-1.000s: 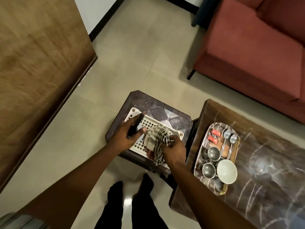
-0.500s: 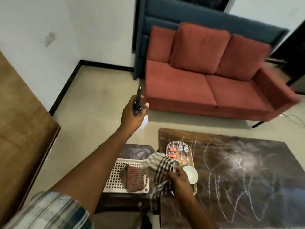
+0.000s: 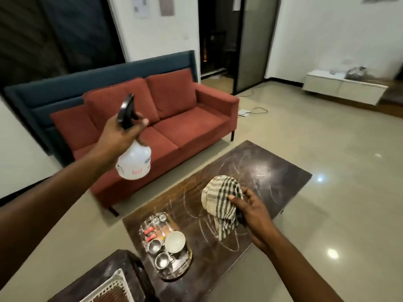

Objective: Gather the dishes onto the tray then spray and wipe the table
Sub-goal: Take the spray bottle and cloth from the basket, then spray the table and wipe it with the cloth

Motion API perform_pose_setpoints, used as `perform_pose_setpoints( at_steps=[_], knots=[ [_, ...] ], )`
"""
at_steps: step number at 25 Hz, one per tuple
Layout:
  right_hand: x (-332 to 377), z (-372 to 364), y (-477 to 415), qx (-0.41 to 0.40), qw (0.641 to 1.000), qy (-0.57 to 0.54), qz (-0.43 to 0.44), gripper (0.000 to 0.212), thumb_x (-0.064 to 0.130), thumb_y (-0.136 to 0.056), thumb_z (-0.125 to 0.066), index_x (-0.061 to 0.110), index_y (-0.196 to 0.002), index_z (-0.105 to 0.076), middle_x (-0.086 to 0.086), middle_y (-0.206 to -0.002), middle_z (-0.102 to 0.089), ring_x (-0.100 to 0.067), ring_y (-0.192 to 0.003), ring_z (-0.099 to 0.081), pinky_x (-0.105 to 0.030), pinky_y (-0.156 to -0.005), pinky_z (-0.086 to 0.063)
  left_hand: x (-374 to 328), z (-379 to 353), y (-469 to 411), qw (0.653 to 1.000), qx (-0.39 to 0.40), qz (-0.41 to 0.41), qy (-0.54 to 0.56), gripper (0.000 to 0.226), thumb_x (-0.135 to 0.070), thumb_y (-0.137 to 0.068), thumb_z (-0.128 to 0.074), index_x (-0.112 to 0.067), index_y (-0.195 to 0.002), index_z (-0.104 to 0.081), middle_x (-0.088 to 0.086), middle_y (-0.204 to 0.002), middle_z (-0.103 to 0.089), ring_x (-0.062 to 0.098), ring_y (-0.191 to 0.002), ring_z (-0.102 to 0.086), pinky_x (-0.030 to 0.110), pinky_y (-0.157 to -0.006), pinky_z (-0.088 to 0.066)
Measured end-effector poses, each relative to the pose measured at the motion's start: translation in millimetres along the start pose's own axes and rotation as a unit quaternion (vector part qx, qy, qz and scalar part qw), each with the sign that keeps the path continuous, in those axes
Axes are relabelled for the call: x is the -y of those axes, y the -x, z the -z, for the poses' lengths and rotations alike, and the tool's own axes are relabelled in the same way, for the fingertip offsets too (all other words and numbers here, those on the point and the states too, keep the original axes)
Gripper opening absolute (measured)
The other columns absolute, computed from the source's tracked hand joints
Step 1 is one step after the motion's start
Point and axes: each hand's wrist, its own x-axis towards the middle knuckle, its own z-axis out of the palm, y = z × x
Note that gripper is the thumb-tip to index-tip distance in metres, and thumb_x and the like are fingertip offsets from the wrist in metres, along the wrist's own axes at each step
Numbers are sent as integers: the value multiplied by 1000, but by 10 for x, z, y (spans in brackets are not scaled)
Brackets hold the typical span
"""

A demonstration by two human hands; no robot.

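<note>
We hold the left hand (image 3: pixel 123 136) raised in front of the red two-seat sofa (image 3: pixel 185 120), fingers curled round the neck of a translucent white plastic spray bottle (image 3: pixel 134 163). Its black trigger head (image 3: pixel 126 110) points up and away from us. The bottle is in the air, well apart from the dark marble-patterned surface (image 3: pixel 277 168).

The right hand (image 3: pixel 250 209) is over the middle of the surface. Thumb and fingers pinch a bunched beige cloth with dark checks (image 3: pixel 222 199). One end of the cloth hangs down toward the surface; we cannot tell whether it touches.

White scribble marks (image 3: pixel 257 171) cover much of the surface.

An oval steel tray (image 3: pixel 174 276) lies at the near left end of the surface. It carries a white ceramic bowl (image 3: pixel 175 241), two small steel cups (image 3: pixel 154 245), steel spoons (image 3: pixel 160 217) at its far end and two red sachets (image 3: pixel 150 233).

A dark stool (image 3: pixel 130 264) stands just beside the near end of the surface, at lower left. On it rests a white slotted plastic basket (image 3: pixel 106 289), partly cut off by the frame edge.
</note>
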Motion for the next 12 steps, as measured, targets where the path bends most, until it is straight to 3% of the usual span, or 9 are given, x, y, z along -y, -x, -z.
perform_pose_setpoints(
  at_steps=[7,12],
  knots=[
    [703,2161,-410,-56,998,-7,25,33,11,-101,-68,15,-133,-63,-10,-122,-79,-27,-108,-78,-38,-83,-62,-461,-2228,567,996,69,43,43,20,-21,-99,-71,-14,-116,-64,9,-59,-58,32,-62,-71,58,-87,-61],
    [1208,2934,-986,-46,998,8,39,42,6,-97,-72,15,-137,-62,-9,-122,-79,-30,-113,-76,-41,-87,-61,-958,-3288,457,997,60,20,45,14,-25,-101,-69,-21,-112,-63,7,-61,-59,33,-67,-76,61,-86,-60]
  ],
)
